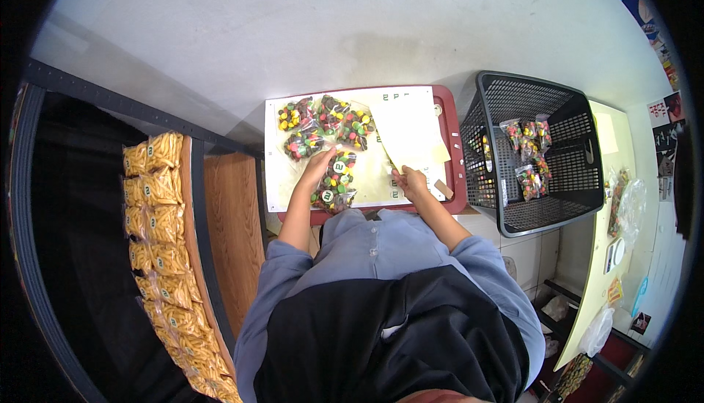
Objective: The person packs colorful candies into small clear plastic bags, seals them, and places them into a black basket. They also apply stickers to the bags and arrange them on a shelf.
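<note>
My left hand (318,170) lies against the left edge of a clear bag of colourful candies (342,167), which bears a round label. Its fingertips touch the plastic near the bag's top; whether they grip it is hidden. Just below, a second labelled candy bag (333,197) lies close to my waist. With thumb and fingers, my right hand (411,183) pinches the lower corner of a pale label sheet (410,125), whose edge slants across the board. Several candy bags without visible labels (324,122) are grouped at the board's upper left.
A white board (270,155) lies on a red table (457,183) against the wall. To the right, a black plastic basket (542,226) holds several small candy bags (528,139). Bags of yellow snack sticks (162,205) line a shelf at left. Farther right is a pale side table (588,293).
</note>
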`<state>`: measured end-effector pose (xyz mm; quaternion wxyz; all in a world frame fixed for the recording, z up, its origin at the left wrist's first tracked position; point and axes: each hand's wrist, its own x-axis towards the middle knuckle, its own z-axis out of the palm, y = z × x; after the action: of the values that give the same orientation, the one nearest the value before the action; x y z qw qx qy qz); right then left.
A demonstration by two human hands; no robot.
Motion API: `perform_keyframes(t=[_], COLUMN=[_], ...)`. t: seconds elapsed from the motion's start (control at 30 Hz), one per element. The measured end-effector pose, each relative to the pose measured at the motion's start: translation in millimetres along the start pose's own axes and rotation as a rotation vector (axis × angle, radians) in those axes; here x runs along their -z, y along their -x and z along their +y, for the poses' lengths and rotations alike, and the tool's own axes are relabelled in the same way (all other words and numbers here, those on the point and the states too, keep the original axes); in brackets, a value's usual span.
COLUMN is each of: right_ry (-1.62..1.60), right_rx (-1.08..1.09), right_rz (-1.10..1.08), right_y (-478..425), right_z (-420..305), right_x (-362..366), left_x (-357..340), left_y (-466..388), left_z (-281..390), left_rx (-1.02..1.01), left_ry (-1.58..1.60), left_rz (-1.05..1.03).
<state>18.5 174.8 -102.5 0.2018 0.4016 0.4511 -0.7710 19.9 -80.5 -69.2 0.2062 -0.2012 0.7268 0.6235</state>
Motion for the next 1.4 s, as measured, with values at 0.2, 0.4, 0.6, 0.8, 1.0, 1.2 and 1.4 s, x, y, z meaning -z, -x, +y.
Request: perform_keyframes(t=[0.2, 0.4, 0.6, 0.8, 1.0, 1.2, 1.4], right_ry=[0.105, 0.406, 0.611, 0.622, 0.878, 1.05, 1.053], right_rx=[-0.085, -0.262, 0.77, 0.949, 1.39, 1.591, 1.664], right_rz=[-0.069, -0.372, -0.525, -0.686, -0.684, -0.662, -0.59], right_y=[4, 37, 88, 172, 212, 224, 223], right_z=[-6, -15, -53, -104, -114, -119, -118], right_x=[-3, -17, -61, -92, -95, -96, -96], left_x=[-3, -7, -23, -26, -28, -32, -36], left_y=[-12, 19, 60, 83, 91, 90, 94], left_z=[-9, 10, 70, 110, 132, 130, 130], left_rx=[-0.065, -0.152, -0.608, -0.873, -0.932, -0.967, -0.881], left_ry=[0.134, 0.292, 0.389, 0.356, 0.332, 0.223, 0.301], left_rz=[0.118, 0.188, 0.141, 0.063, -0.066, -0.033, -0.039])
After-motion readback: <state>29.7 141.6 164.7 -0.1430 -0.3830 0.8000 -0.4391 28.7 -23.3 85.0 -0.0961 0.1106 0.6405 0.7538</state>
